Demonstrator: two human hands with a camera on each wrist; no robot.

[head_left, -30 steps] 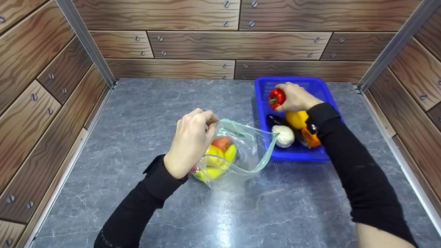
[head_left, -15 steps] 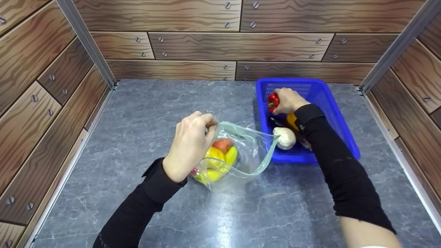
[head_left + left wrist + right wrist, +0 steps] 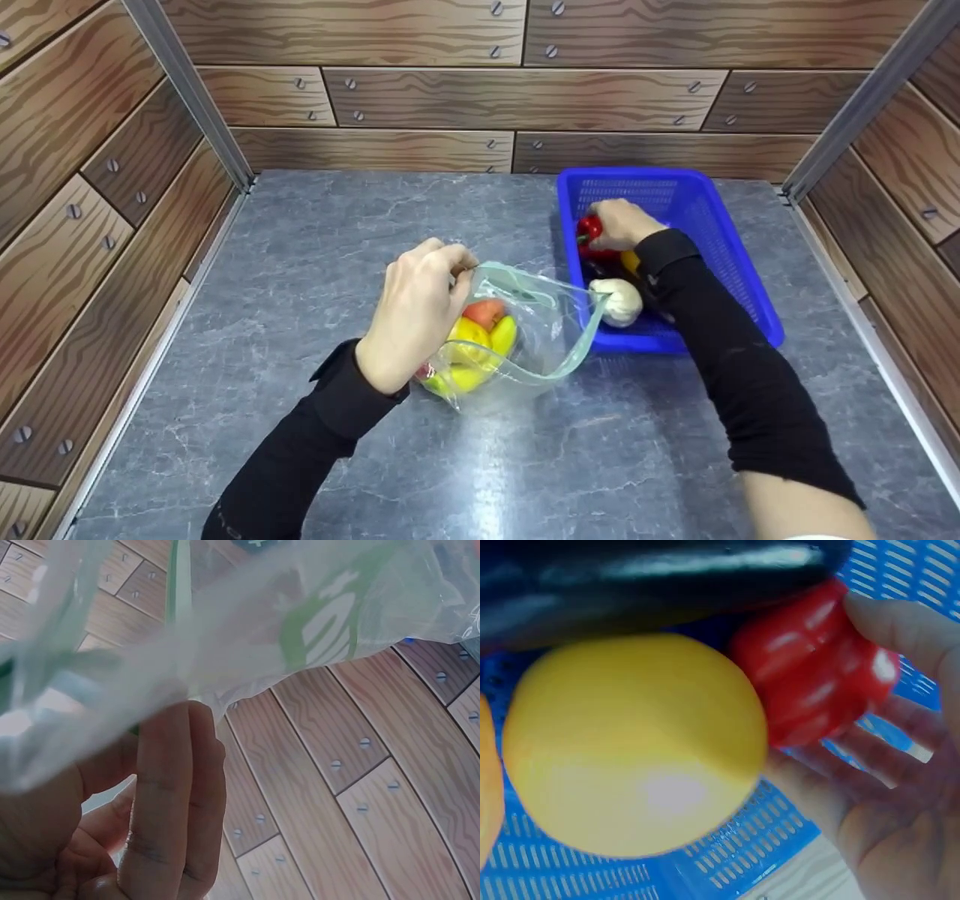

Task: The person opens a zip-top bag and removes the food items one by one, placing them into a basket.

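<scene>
My left hand (image 3: 420, 311) pinches the rim of a clear zip bag (image 3: 574, 364), which has a green-tinted edge. In the left wrist view, the fingers (image 3: 165, 795) meet the bag's edge. Inside the bag lie a reddish round fruit (image 3: 484, 312) and several yellow fruits (image 3: 466, 334). My right hand (image 3: 621, 223) reaches into a blue basket (image 3: 750, 274), holding a red bell pepper (image 3: 810, 667) between thumb and fingers. Beside the pepper are a large smooth yellow fruit or vegetable (image 3: 634, 746) and a dark eggplant (image 3: 652, 585).
A whitish round vegetable (image 3: 618, 301) sits at the basket's near left, overlapped by the bag's corner. Part of an orange item (image 3: 486, 780) shows at the right wrist view's left edge. Wood-patterned panels (image 3: 450, 97) enclose the grey marbled tabletop (image 3: 360, 210) at back and sides.
My right hand has moved left and down with the red bell pepper, lowering it into the basket's left side. My left hand and the bag have stayed nearly still.
</scene>
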